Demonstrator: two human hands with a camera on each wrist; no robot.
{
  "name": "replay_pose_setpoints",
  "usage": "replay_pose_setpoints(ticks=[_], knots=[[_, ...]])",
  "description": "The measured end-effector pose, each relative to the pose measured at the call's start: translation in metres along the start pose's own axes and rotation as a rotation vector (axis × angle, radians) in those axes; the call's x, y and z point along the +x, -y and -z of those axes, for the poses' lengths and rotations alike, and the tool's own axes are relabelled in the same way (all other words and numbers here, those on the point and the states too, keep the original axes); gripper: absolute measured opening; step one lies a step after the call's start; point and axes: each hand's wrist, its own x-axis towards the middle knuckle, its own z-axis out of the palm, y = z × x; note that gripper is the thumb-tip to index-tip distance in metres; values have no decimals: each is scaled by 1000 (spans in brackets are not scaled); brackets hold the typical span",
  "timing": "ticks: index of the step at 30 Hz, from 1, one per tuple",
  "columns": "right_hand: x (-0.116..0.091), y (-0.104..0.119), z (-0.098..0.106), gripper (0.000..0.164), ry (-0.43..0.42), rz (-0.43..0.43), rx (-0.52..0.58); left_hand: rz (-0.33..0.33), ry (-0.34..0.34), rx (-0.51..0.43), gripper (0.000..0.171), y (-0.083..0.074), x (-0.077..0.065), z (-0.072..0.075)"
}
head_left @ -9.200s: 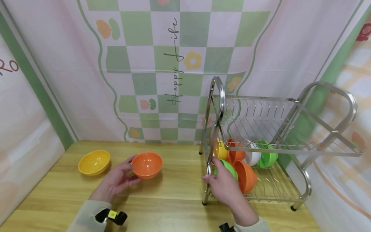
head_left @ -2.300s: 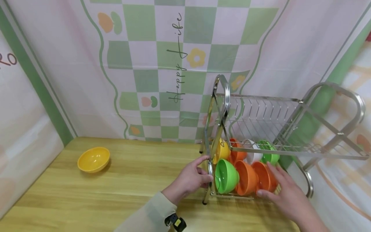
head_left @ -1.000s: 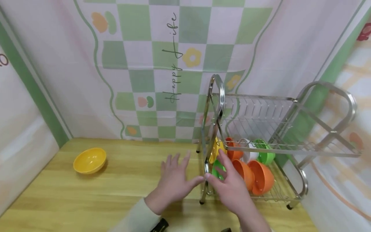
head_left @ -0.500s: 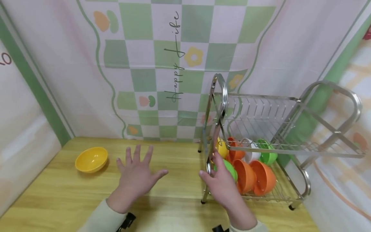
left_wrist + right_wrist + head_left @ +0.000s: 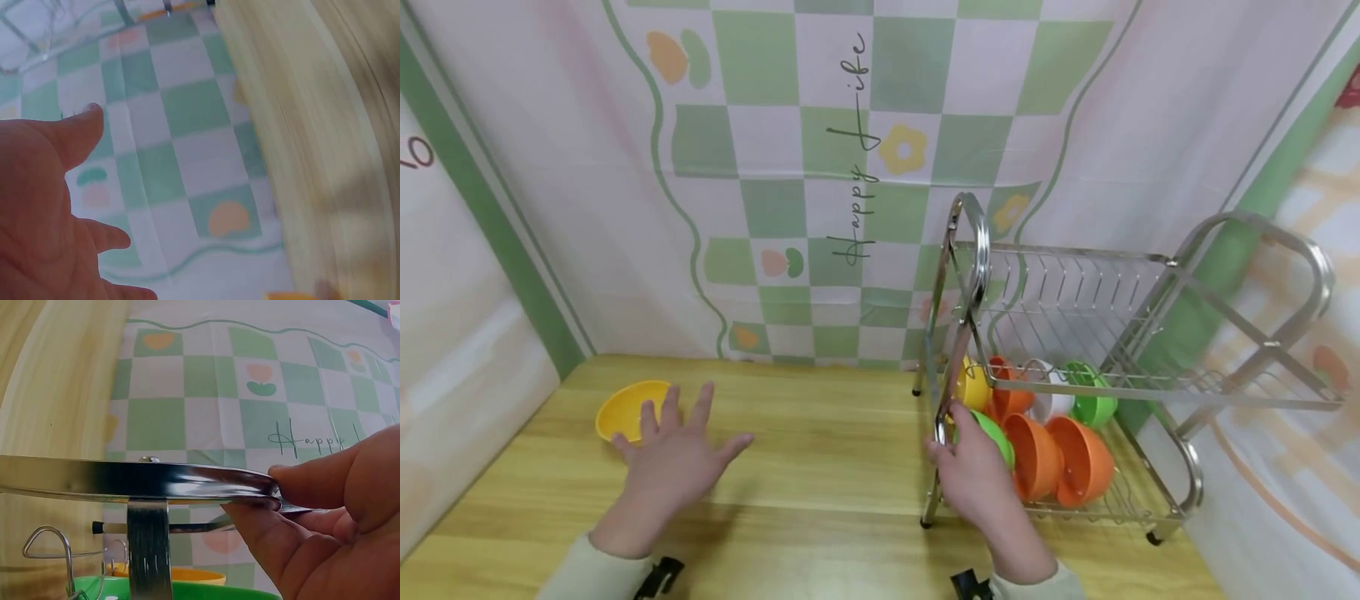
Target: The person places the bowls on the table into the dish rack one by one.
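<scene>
My left hand reaches over the table with its fingers spread, holding nothing. From the head camera its fingertips overlap the near side of a yellow bowl; whether they touch it I cannot tell. In the left wrist view only a sliver of the yellow bowl shows at the bottom edge. My right hand pinches the left front post of a two-tier metal dish rack between thumb and fingers, as the rack post in the right wrist view confirms. Behind that hand a green bowl is partly hidden.
On the rack's lower tier, two orange bowls lean on edge in the front row. Behind them stand a yellow bowl, an orange bowl, a white bowl and a green bowl. A checked curtain hangs behind the wooden table.
The orange bowl once beside my left hand now leans in the rack's front row. My left hand has left the rack and swung left to the yellow bowl; my right hand now holds the post.
</scene>
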Motion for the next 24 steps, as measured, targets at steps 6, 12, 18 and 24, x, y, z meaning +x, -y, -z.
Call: replay_pose_setpoints(ticks=[6, 12, 18, 24], knots=[[0, -1, 1, 65, 15, -16, -19, 52, -34, -92, 92, 49, 4, 17], [0, 1, 2, 65, 11, -8, -32, 234, 129, -607, 97, 124, 24, 41], [0, 2, 2, 67, 17, -21, -24, 461, 325, -1398, 86, 182, 33, 38], [0, 1, 1, 67, 23, -18, -17, 449, 439, -1688, 85, 203, 24, 18]])
